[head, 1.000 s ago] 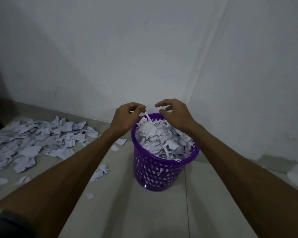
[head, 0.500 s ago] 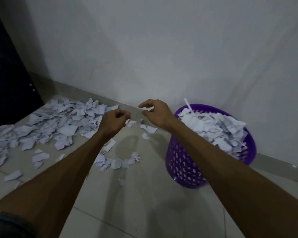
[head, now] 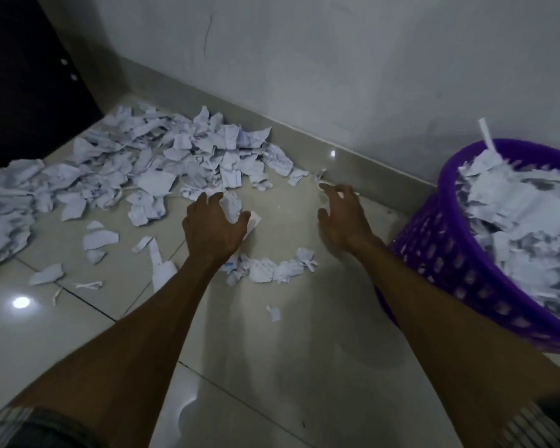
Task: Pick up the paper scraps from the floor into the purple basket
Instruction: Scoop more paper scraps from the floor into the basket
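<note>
White paper scraps lie in a big pile (head: 143,169) on the tiled floor against the wall, and a short row of scraps (head: 272,270) lies nearer to me. My left hand (head: 214,227) is low over the floor with spread fingers, its thumb and fingers on either side of a crumpled scrap (head: 235,205) at the pile's near edge. My right hand (head: 343,218) hovers with loosely bent fingers, holding nothing, a small scrap (head: 320,181) just beyond its fingertips. The purple basket (head: 434,253) stands at the right, heaped with scraps (head: 514,215).
A dark door or cabinet (head: 29,76) stands at the far left. The grey wall and its skirting (head: 304,137) run behind the pile. Single scraps (head: 99,239) dot the glossy tiles to the left of my left arm.
Both hands left the basket's top and came down to the left, to the floor scraps. The left hand's fingers uncurled. The view swung left and down.
</note>
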